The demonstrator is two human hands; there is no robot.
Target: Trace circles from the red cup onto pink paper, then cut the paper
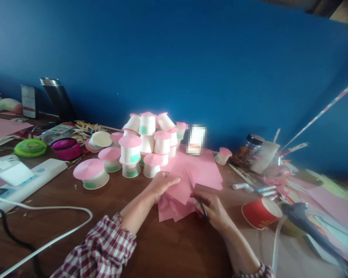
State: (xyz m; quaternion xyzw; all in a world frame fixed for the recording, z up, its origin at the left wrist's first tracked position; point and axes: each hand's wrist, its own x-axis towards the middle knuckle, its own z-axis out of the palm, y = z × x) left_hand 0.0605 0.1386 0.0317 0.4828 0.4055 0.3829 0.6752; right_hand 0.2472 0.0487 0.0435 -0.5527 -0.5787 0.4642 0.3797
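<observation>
My left hand (pixel 161 187) grips a sheet of pink paper (pixel 179 189) by its left side, thumb on top. In my right hand (pixel 213 208) is a pair of scissors (pixel 202 204), its blades at the right edge of that sheet. Whether the blades are apart is hard to make out. Below the held sheet lie more pink paper pieces (pixel 168 210), and a larger stack of pink sheets (pixel 207 172) rests behind it. Just beyond my left hand stand several white paper cups with pink tops (pixel 130 148), some piled on one another.
A red paper cup (pixel 261 213) lies on its side at right, near a dark glue gun (pixel 304 218). A lidded jar (pixel 248 148) stands by the wall. At left are a power strip (pixel 50 172), white cable (pixel 75 208), magenta case (pixel 66 149) and black tumbler (pixel 58 98).
</observation>
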